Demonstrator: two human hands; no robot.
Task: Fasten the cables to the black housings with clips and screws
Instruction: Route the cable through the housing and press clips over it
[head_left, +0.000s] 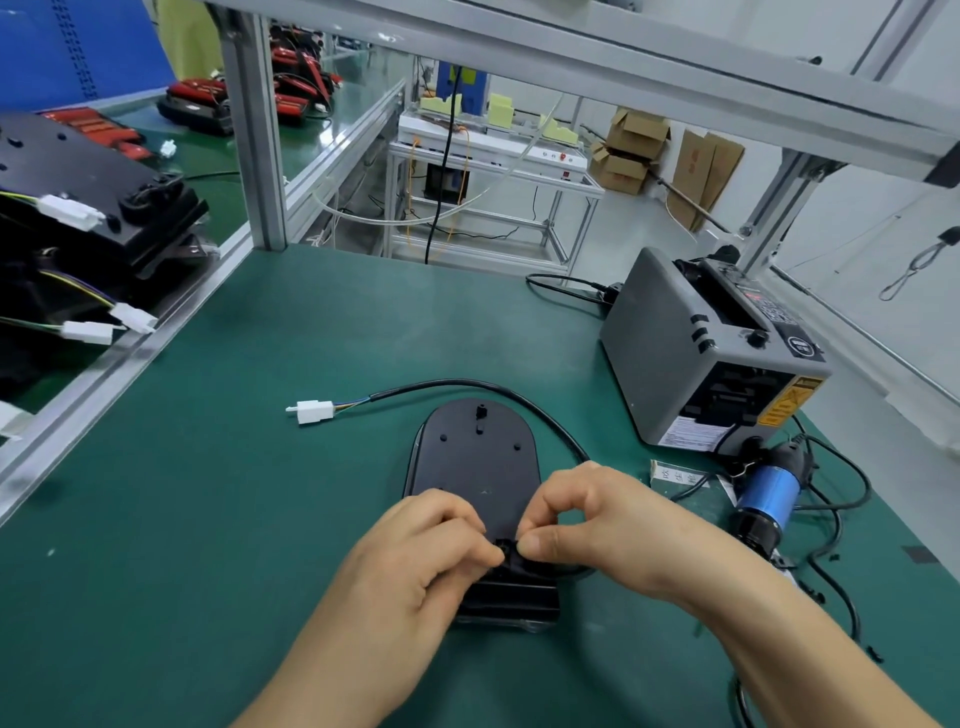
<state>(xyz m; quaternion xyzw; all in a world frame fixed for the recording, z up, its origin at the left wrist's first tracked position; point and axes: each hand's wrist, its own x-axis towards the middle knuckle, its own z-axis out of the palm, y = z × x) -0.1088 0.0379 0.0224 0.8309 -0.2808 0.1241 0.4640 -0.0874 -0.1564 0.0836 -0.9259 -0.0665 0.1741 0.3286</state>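
Black housing (475, 467): flat on green worktop (208, 519), near centre. Cable (467, 385): curved round housing's far and right sides; white connector (311, 410) at far left. Left hand (415, 551), right hand (597, 519): fingers curled, pinching black clip (506, 552) at housing's near end. Grey tape dispenser (701, 353): far right.

The left hand (431, 551) and right hand (587, 525) cover the near end of the black housing (475, 462). The small black piece (506, 552) in their grip is mostly hidden. The cable (457, 383) runs out of sight behind the right hand. The words on the grey machine (665, 343) are too small to read.
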